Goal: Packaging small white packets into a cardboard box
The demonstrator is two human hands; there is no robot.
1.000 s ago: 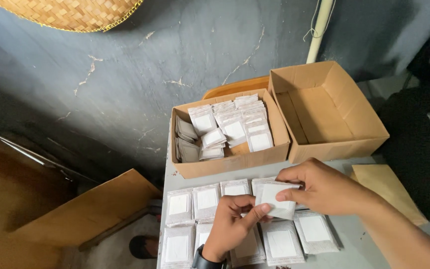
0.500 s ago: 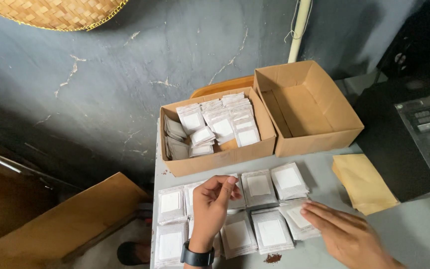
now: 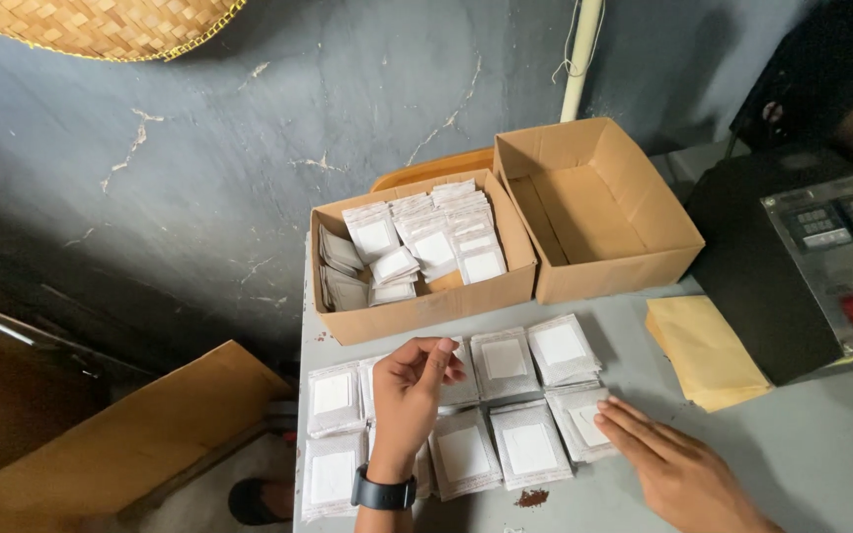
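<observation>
Left hand (image 3: 415, 383), black watch on wrist, fingers curled loosely over flat square sachets (image 3: 528, 449); grasp not discernible. Right hand (image 3: 678, 469) flat, released, fingertips pressing lower-right sachet (image 3: 584, 422). Sachets: translucent crinkled plastic, white square centre, lying in two rows on smooth grey table (image 3: 821, 454). Behind rows: corrugated cardboard box (image 3: 417, 306) packed with same sachets; beside it, empty cardboard box (image 3: 594, 212). Tan paper envelope (image 3: 705, 350) right, touching black machine (image 3: 812, 266). Wall rough, cracked, grey.

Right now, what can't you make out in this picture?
- Packets under the left hand: head view, the hand covers them.
- Right hand: head view, its wrist is cut off by the bottom edge.
- Panel on the machine: markings too small.
- Filled box: lower packets hidden by the top ones.
</observation>
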